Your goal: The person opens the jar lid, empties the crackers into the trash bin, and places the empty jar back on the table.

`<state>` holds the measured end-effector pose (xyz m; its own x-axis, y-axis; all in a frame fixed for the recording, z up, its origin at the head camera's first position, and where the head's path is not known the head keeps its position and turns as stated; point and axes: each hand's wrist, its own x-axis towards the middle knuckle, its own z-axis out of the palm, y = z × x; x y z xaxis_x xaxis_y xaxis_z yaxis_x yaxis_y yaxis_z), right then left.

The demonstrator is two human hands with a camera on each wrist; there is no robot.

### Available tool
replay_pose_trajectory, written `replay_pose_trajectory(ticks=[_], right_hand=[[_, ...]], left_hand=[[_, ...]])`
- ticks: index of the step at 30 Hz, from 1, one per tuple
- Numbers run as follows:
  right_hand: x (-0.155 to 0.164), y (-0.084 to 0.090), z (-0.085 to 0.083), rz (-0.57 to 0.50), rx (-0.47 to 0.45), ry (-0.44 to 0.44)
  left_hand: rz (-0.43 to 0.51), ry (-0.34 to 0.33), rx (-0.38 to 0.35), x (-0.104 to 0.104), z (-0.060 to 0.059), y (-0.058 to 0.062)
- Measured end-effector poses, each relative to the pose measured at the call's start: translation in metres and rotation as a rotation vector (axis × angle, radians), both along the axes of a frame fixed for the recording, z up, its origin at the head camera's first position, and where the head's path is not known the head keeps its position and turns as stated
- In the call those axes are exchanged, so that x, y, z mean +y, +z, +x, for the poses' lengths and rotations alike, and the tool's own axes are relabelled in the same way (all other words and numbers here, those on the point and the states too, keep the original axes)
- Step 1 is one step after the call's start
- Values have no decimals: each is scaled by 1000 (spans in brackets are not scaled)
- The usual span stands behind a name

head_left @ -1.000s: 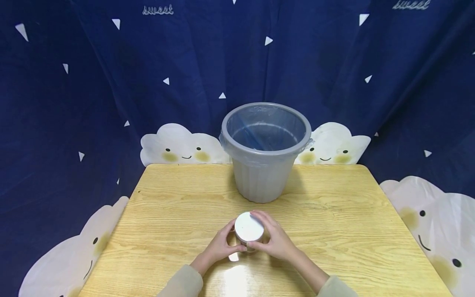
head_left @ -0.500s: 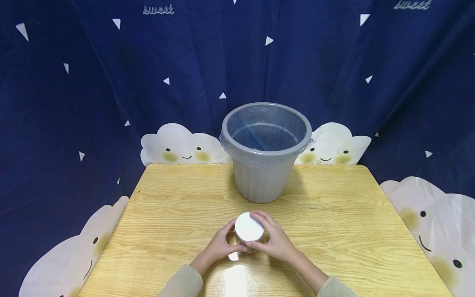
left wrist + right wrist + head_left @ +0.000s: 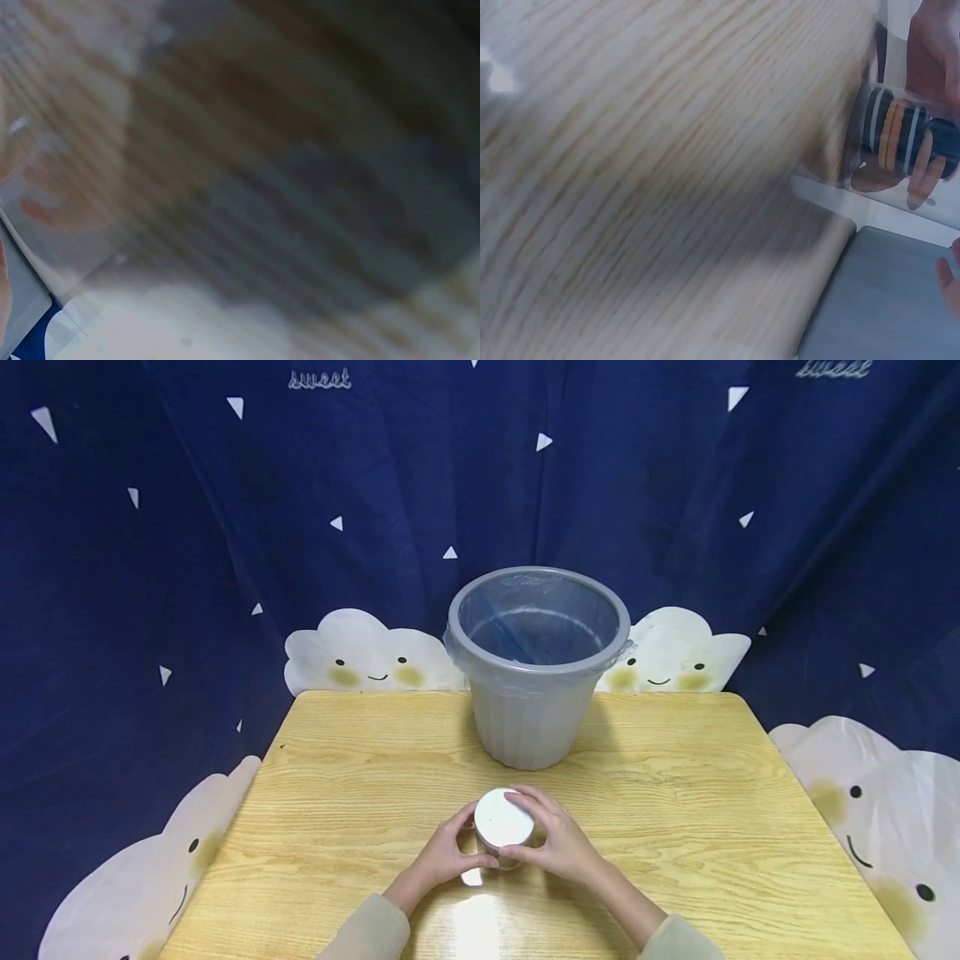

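Fingers of both hands curl round a small clear jar (image 3: 502, 831) with a white lid (image 3: 502, 817), which stands on the near middle of the wooden table (image 3: 675, 827). The left hand (image 3: 444, 857) grips its left side, thumb against the wall; the right hand (image 3: 555, 841) wraps the right side, fingertips reaching over the edge of the lid. In the right wrist view the jar (image 3: 904, 142) shows stacked rings of dark blue, orange and white inside; the left wrist view is too blurred to read. Pale sleeves (image 3: 371, 931) cover both forearms. Beyond the hands, well apart from the jar, a grey bin (image 3: 536, 668) lined with a clear bag stands at the far edge. Behind hangs a dark blue curtain (image 3: 187, 527) with white clouds.
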<state>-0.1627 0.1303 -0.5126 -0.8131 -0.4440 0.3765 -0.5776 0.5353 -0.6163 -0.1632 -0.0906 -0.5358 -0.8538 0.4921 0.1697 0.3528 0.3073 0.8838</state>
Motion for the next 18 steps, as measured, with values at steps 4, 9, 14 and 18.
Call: replay_pose_trajectory(ticks=[4, 9, 14, 18], right_hand=[[2, 3, -2, 1, -14, 31], [5, 5, -5, 23, -17, 68], [8, 9, -8, 35, -37, 114], [11, 11, -12, 53, -70, 143]], left_hand=[[1, -6, 7, 0, 0, 2], [8, 1, 21, 0, 1, 1], [10, -5, 19, 0, 0, 1], [13, -12, 0, 0, -1, 0]])
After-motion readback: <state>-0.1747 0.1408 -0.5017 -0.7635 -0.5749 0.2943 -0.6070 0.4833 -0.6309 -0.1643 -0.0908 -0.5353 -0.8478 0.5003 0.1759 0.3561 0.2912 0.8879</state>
